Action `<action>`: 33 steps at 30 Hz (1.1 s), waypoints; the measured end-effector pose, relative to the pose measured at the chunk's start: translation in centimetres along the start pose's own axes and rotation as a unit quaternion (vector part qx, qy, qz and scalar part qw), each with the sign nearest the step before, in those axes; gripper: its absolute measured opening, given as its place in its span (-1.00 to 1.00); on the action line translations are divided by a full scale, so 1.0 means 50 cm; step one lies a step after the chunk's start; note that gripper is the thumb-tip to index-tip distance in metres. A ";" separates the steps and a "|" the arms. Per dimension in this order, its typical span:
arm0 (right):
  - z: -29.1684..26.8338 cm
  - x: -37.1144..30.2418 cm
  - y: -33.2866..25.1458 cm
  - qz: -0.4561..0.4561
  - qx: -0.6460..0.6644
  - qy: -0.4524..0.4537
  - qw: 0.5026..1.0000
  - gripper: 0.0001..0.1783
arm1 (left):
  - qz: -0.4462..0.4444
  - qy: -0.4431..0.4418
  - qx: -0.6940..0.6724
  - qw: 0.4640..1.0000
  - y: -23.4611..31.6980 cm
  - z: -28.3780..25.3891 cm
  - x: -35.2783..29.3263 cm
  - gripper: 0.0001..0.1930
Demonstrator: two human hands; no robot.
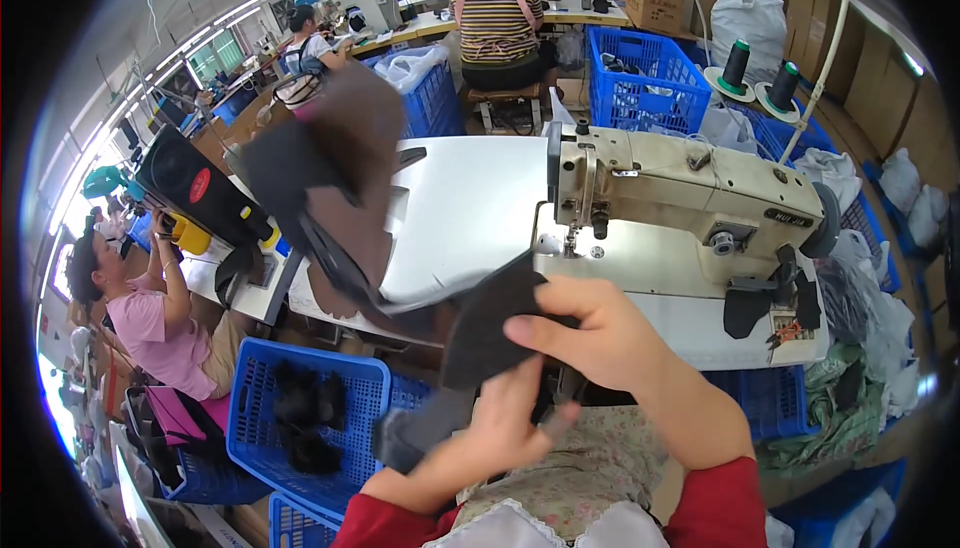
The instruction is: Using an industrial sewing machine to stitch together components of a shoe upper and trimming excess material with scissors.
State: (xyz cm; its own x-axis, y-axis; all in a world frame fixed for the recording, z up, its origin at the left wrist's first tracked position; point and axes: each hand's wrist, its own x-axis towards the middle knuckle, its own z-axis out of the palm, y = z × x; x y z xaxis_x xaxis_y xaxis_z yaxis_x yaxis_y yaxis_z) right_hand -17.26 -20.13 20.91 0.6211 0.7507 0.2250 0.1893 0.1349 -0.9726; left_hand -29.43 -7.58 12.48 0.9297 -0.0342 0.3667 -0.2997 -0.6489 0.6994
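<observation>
My right hand (595, 333) pinches a black fabric piece (492, 323) between thumb and fingers, in front of the sewing machine (690, 188). Just below, my left hand (510, 418) is against the lower edge of that piece; its fingertips are partly hidden by the cloth and blurred. A dark grey flap (425, 430) hangs by my left wrist. Stretching up and left over the white table (470, 173) are brown and black fabric pieces (345, 163), smeared by motion. Whether they are all joined to the piece in my hand I cannot tell.
Small black pieces (745, 313) and scissors (790, 333) lie at the table's right end. A blue basket (245, 398) with black pieces stands at lower left. Two thread spools (735, 66) stand behind the machine. A co-worker in pink (150, 298) sits at left, others farther back.
</observation>
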 end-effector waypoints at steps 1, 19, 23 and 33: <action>-0.009 -0.015 0.020 0.023 -0.016 0.017 0.999 -0.66 | 0.047 -0.033 0.037 0.998 0.021 -0.011 0.001 -0.18; -0.232 -0.149 0.318 0.303 -0.125 -0.062 0.943 -0.49 | 0.100 -0.085 0.177 0.975 -0.311 0.081 0.142 -0.42; -0.259 -0.175 0.346 0.345 -0.088 0.004 0.934 -0.51 | 0.023 -0.112 0.178 0.977 -0.278 0.093 0.173 -0.45; -0.230 -0.146 0.329 0.277 -0.067 0.167 0.944 -0.69 | 0.035 -0.010 0.294 0.955 -0.353 0.209 0.247 -0.43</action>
State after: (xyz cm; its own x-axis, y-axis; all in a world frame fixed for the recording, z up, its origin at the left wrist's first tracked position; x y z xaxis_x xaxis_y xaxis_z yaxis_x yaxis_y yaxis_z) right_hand -9.93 -30.85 3.95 0.8536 0.4334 -0.2890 -0.1544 -0.3194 -0.9350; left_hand -10.44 -4.48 -1.75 0.9174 -0.1026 0.3844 -0.1941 -0.9588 0.2073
